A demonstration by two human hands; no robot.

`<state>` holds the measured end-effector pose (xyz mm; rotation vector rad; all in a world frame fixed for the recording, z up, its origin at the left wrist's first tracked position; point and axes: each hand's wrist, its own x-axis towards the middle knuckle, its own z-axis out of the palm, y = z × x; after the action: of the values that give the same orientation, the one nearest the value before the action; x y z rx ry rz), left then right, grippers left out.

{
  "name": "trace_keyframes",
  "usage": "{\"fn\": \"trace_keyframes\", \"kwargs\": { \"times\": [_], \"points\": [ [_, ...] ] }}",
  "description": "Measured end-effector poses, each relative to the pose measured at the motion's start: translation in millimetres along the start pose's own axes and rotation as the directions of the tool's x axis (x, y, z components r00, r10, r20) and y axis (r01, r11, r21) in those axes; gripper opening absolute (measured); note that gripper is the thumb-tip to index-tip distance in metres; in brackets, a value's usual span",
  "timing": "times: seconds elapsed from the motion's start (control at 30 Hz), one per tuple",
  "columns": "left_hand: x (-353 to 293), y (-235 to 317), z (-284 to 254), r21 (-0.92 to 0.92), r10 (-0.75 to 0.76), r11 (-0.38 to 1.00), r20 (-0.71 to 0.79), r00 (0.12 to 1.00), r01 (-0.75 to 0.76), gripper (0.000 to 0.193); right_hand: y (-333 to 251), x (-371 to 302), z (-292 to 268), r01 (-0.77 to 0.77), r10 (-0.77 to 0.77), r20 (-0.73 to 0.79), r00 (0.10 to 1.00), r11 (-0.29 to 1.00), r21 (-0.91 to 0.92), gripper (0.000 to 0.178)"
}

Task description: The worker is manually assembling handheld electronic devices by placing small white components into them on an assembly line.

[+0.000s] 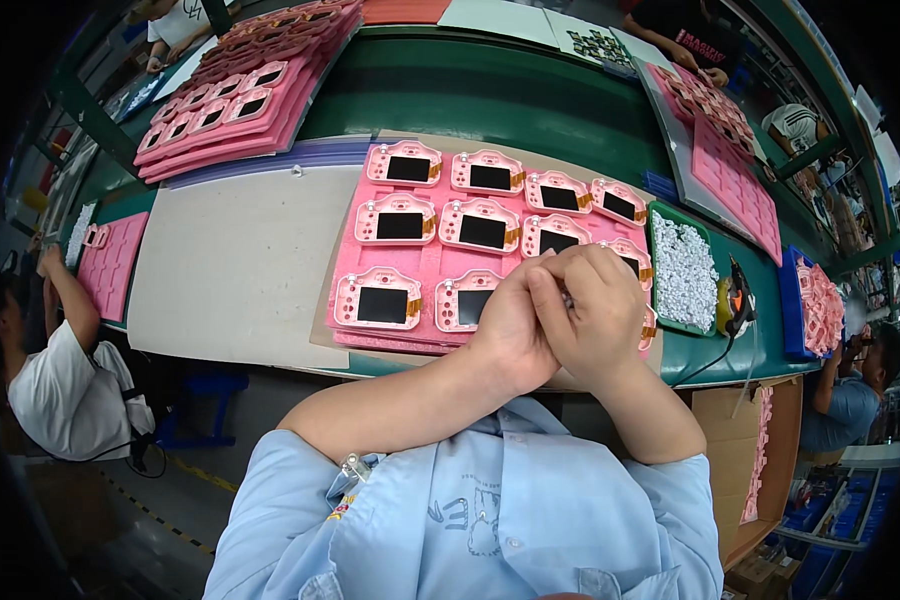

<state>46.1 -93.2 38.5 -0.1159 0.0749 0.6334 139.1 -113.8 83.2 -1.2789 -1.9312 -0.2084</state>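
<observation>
My left hand (515,325) and my right hand (598,305) are pressed together over the front right of a pink foam tray (353,258). The right hand's fingers curl over the left, hiding most of its fingers. Something small and pale shows in the gap between them, too little to make out. Rows of pink camera-shaped shells (378,309), each with a black screen and an orange flex cable, lie in the tray. My hands cover part of the nearest shells on the right.
Right of the tray stands a green bin (682,270) of small white parts, beside a yellow-and-black hand tool (735,300) with a cord. A blue bin (800,305) holds pink shells. Stacked pink trays (220,130) stand far left, behind a grey board (235,260). Other people work around.
</observation>
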Motion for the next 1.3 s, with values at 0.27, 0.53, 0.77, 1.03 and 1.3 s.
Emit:
{"fn": "trace_keyframes", "kwargs": {
  "times": [0.27,0.53,0.77,1.03,1.3],
  "points": [
    [-12,2,2,0.001,-0.029,1.0,-0.119,0.992,0.029,0.019,-3,-9,10,0.021,-0.017,-0.038,0.999,0.994,0.108,0.011],
    [-7,-1,16,0.01,0.085,0.996,-0.202,0.976,-0.085,0.021,-1,-6,-6,-0.351,0.407,0.064,0.911,0.686,0.638,0.018],
    [-6,3,12,-0.012,0.126,0.991,-0.173,0.977,-0.13,0.022,20,-6,-35,-0.454,0.385,0.248,0.889,0.671,0.587,0.016],
    [-1,3,1,-0.077,0.103,0.991,-0.075,0.992,-0.109,0.023,26,-6,-36,-0.11,0.061,0.333,0.941,0.985,0.13,0.02],
    [-2,1,3,-0.068,0.129,0.988,-0.133,0.983,-0.139,0.025,24,-4,-34,-0.247,0.167,0.351,0.922,0.948,0.199,0.021]
  ]
}}
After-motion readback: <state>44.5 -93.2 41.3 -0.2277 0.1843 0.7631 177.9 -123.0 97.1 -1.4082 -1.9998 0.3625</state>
